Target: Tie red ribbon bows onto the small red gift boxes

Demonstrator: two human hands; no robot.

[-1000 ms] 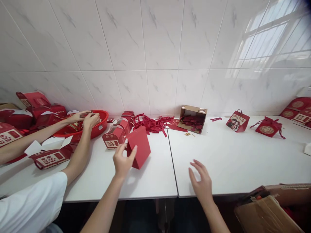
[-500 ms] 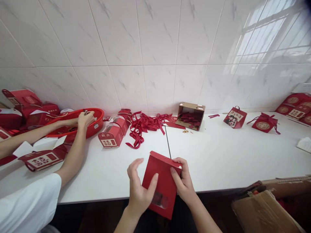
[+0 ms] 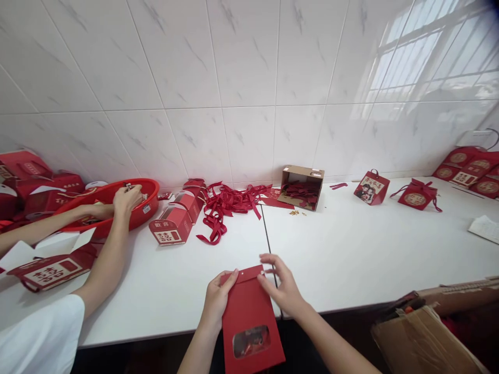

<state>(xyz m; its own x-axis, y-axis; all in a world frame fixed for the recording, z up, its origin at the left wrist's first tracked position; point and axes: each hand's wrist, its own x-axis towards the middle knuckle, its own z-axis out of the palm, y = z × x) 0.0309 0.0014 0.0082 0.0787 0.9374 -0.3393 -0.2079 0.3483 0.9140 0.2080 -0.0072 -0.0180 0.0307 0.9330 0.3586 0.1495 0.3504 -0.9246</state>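
A flat red paper box (image 3: 249,306) with a rounded clear window near its lower end stands tilted at the table's front edge, in front of me. Something dark and red shows through the window. My left hand (image 3: 218,293) grips the box's upper left edge, thumb on the front by the folded top flap and fingers behind. At the upper right corner is my right hand (image 3: 286,288), its fingers spread and its thumb tip at the flap's edge. The flap has a small hole.
Red ribbons (image 3: 234,202) lie in a heap by a cardboard box (image 3: 302,171) and gold bits (image 3: 297,212). Closed gift boxes (image 3: 169,223) stand left. Another person's hands (image 3: 128,197) work over a red basin (image 3: 150,210). A carton (image 3: 424,337) is at lower right.
The red box has turned more upright and moved lower. My left hand has come onto its left edge, while my right hand has loosened and spread its fingers at the top corner.
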